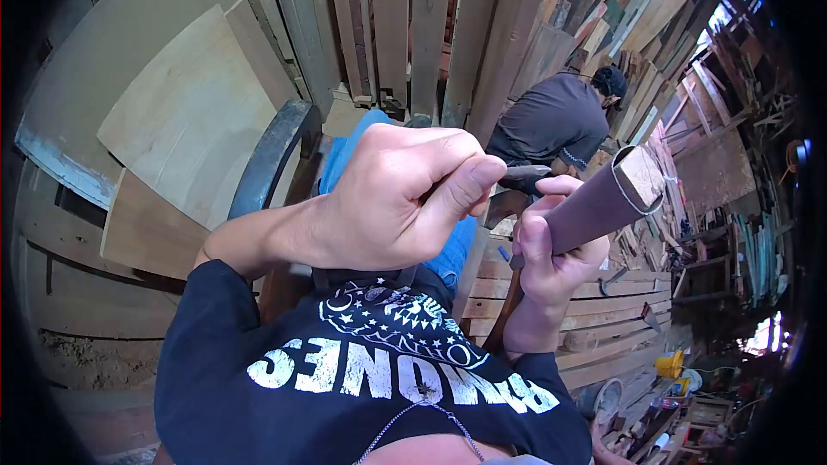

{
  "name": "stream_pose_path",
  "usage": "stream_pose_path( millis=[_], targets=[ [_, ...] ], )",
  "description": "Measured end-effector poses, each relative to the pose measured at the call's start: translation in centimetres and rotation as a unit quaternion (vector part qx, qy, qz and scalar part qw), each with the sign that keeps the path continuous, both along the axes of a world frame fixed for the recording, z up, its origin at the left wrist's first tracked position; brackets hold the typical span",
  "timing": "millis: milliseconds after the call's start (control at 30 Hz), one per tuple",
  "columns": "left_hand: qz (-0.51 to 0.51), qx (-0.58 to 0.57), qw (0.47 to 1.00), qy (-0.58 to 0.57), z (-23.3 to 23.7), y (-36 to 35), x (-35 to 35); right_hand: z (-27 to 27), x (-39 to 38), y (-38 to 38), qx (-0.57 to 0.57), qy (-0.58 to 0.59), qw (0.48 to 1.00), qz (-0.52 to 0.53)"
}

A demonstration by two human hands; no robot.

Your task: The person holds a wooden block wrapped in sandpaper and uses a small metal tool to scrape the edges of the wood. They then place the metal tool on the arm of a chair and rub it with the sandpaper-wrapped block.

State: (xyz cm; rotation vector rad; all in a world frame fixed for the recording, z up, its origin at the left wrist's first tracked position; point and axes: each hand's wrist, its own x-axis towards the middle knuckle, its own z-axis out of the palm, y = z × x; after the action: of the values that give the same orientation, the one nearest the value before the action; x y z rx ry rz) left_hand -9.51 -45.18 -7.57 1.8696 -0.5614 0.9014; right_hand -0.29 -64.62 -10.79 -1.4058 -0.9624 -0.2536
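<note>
My left hand (405,194) is closed, with the thumb pressed against the curled fingers. A slim grey pointed piece (527,171) sticks out just past its thumb tip, and the rest is hidden by the hand. In my right hand (556,267) is a sanding block (594,211), a wooden block wrapped in brown sandpaper, with its bare wood end tilted up to the right. The thumb lies along the near side of the block and the fingers reach behind it. Both hands are raised before my chest, the fingers of the right close to the grey tip.
A person (556,120) in a dark shirt and cap bends over just ahead. To the left, a dark curved wooden arm (274,159) stands beside plywood sheets (185,112). Boards (431,26) line the far side. Lumber scraps and a yellow object (669,365) lie to the right.
</note>
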Motion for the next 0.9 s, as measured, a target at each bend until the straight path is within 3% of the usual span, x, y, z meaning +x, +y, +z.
stream_pose_path(
  millis=[533, 900],
  targets=[
    [-0.024, -0.016, 0.998, 0.052, 0.33, -0.04, -0.29, -0.23, 0.22, 0.05, -0.014, -0.016, 1.000, -0.001],
    [-0.068, -0.053, 0.983, 0.162, 0.59, 0.14, -0.58, 0.18, -0.17, 0.38, 0.010, 0.000, 0.998, 0.056]
  ],
)
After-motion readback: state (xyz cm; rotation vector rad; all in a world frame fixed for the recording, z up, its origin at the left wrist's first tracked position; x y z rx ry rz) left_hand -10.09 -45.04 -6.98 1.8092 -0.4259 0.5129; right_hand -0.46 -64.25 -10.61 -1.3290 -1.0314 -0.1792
